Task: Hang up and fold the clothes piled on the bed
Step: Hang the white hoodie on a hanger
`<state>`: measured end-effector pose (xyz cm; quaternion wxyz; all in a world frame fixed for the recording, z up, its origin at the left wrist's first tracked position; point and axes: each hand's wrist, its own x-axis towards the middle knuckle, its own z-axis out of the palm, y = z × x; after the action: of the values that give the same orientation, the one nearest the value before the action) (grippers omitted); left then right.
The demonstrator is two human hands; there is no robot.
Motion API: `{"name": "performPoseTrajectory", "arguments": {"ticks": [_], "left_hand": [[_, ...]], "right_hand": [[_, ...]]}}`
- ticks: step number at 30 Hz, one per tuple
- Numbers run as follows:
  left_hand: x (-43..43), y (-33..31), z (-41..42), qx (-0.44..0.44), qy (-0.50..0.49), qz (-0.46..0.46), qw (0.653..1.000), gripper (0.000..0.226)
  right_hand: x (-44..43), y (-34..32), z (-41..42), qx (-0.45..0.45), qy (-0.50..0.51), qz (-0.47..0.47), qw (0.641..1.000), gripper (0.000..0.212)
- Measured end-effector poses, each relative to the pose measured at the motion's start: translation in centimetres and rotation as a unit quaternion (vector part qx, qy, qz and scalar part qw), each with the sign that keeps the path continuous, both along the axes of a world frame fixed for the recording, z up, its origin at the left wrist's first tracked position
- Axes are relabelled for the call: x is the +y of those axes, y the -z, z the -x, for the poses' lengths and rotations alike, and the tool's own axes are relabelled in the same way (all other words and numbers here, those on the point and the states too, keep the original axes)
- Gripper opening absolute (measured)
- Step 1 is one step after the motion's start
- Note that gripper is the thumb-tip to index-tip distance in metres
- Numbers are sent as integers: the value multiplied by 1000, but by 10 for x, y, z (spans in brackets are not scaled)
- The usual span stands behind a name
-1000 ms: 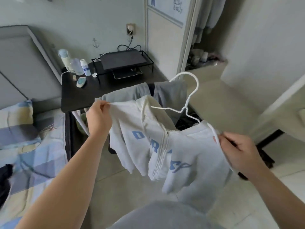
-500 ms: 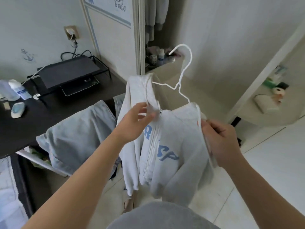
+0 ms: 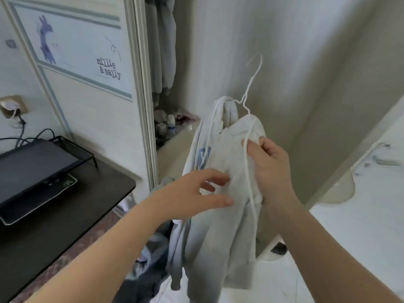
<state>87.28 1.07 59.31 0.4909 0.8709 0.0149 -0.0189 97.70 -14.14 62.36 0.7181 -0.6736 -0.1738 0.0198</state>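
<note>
A pale grey zip hoodie (image 3: 220,232) with blue lettering hangs from a white wire hanger (image 3: 251,88), held up in front of the open wardrobe. My right hand (image 3: 271,171) grips the hoodie's right shoulder together with the hanger's arm. My left hand (image 3: 196,193) is at the hoodie's front with its fingers spread and relaxed, touching the fabric and holding nothing. The hanger's hook points up, free of any rail. The bed and its pile are out of view.
A black desk (image 3: 72,215) with a laptop on a wire stand (image 3: 32,169) is at the left. Clothes hang inside the wardrobe (image 3: 164,51), with small bottles on its shelf (image 3: 172,125). Dark and grey garments (image 3: 148,270) lie below the hoodie.
I have turned right, toward the wardrobe, and raised the hoodie on its hanger. My left hand let go of the collar and now lies open on the front.
</note>
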Motion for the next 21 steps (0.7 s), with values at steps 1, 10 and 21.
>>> {"name": "performPoseTrajectory", "arguments": {"ticks": [1,10,21], "left_hand": [[6,-6,-8,-5,15,-12,1000,60],[56,-94,-78,-169,-14,-23,985,72],[121,-232,-186,-310,-84,-164,933,31]], "right_hand": [[13,-9,-6,-3,3,-9,1000,41],[95,-124,-78,-124,60,-35,990,18],[158,-284,-191,-267,82,-33,960,50]]}}
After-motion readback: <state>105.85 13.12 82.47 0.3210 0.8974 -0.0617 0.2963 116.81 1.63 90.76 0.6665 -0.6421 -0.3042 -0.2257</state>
